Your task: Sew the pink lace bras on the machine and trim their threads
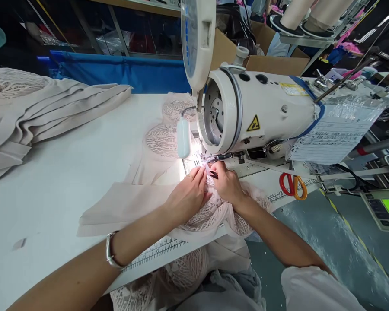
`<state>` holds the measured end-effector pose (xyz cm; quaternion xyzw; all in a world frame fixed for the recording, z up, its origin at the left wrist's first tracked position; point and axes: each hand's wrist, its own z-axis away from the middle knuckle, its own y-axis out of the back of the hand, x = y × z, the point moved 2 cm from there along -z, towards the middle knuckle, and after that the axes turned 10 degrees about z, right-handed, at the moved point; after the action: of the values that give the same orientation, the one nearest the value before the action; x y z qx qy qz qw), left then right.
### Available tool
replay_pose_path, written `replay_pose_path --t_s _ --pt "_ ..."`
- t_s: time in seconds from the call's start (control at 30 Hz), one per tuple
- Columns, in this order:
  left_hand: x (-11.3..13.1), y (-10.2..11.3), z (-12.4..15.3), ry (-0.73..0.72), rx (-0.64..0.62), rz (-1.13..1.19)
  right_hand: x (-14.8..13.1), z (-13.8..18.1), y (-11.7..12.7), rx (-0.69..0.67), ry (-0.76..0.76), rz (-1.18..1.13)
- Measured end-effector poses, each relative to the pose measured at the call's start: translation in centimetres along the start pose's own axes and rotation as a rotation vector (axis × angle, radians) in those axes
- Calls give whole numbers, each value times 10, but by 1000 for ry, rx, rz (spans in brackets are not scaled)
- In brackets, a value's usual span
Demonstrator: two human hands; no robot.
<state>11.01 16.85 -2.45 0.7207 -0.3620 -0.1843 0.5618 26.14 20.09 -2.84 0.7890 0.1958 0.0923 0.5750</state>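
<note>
My left hand (pixel 188 192) lies on a pale pink lace garment (pixel 214 211) on the white table (pixel 68 172), fingers together, pressing the cloth just before the needle of the white sewing machine (pixel 256 112). My right hand (pixel 227 181) sits beside it, fingers pinched on a small dark red tool (pixel 212 173), perhaps thread snips, at the presser foot. Both hands touch the lace under the bright machine lamp (pixel 183 138).
Folded beige fabric pieces (pixel 35 112) are stacked at the far left; more beige panels (pixel 126 203) lie left of my hands. Orange-handled scissors (pixel 293 185) rest right of the machine. A paper sheet in plastic (pixel 337 129) hangs on it. A blue cloth barrier (pixel 123 71) runs behind.
</note>
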Motion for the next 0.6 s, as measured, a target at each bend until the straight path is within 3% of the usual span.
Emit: replay_pose_path --t_s 0.2,0.37,0.6 --pt "-4 3 0 34 6 143 -3 3 2 177 167 64" --pt "-8 1 -1 6 19 177 -5 4 0 109 224 116" --pt "-12 -3 2 -2 40 229 -2 6 -4 -10 187 138"
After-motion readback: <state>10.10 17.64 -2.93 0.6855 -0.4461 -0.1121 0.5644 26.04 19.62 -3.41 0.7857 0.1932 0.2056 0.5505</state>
